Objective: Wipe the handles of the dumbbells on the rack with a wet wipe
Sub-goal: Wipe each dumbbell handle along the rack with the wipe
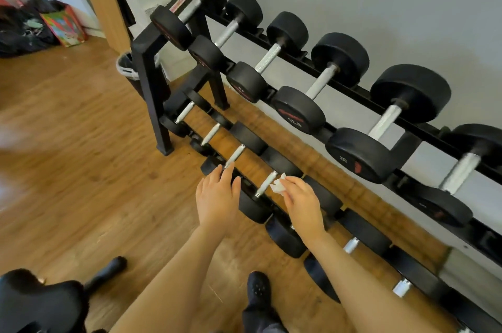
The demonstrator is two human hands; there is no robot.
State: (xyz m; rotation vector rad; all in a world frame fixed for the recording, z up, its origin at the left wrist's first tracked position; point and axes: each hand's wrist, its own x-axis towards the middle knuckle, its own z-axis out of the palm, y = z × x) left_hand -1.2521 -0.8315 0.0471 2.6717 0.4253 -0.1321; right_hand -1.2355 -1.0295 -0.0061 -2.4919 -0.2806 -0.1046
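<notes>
Hands reached over the lower tier of a black two-tier rack (148,88) standing on a wood floor (81,164) against a grey wall. The right hand (301,205) pinched a crumpled white wet wipe (278,186) just beside the right edge of a steel dumbbell handle (266,183) on the lower row. The left hand (217,196), fingers straight and relaxed, rested on the near black head of the neighbouring dumbbell to the left. Larger dumbbells (361,120) lined the upper tier. A lined bin (127,69) stood at the rack's far left end.
</notes>
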